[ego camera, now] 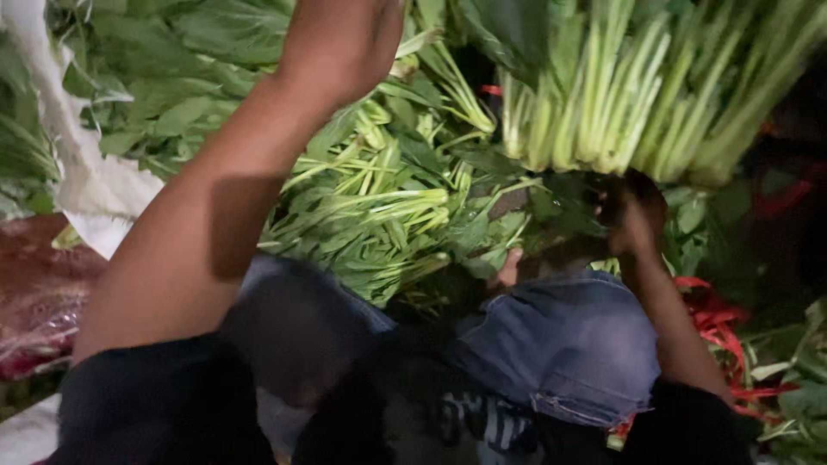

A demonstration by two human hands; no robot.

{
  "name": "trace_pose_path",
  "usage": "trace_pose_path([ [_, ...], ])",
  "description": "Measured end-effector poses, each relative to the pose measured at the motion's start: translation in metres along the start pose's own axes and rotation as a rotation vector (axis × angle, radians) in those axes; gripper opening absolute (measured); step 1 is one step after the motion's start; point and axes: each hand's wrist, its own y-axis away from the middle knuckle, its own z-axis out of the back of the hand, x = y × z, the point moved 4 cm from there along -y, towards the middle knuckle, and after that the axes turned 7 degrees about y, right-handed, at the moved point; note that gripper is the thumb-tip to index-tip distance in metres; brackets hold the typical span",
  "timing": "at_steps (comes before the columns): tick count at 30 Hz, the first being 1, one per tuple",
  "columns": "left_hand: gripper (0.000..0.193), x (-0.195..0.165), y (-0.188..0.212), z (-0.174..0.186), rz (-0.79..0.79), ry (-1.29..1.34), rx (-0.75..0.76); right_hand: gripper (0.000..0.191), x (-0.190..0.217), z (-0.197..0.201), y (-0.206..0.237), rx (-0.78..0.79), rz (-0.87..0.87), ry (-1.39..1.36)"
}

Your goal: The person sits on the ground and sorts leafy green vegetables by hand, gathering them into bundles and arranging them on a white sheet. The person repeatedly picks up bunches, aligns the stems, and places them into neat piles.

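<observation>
A dark sleeve [164, 405] fills the lower frame. Above it, the left hand [345, 43] reaches up onto leafy greens [388, 198], its fingers cut off, so its grip cannot be told. The right hand [633, 220], shadowed, presses under a bundle of pale green stalks [620, 95]. Denim jeans [568, 344] lie below.

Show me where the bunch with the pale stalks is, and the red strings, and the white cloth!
Pale-stalked bunch [620, 112], head view, on its light green stems.
Red strings [719, 323], head view, on the tangle beside the right arm.
White cloth [99, 194], head view, on its wide lower fold.
</observation>
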Motion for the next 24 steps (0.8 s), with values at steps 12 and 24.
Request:
trace_pose_path([
  [12, 0.024, -0.019, 0.156, -0.174, -0.004, -0.121, 0.480, 0.035, -0.036, -0.079, 0.057, 0.618, 0.356, 0.955],
  [24, 0.007, -0.021, 0.126, -0.023, 0.414, 0.726, 0.369, 0.057, 0.168, -0.267, 0.114, 1.010, 0.918, 0.735],
])
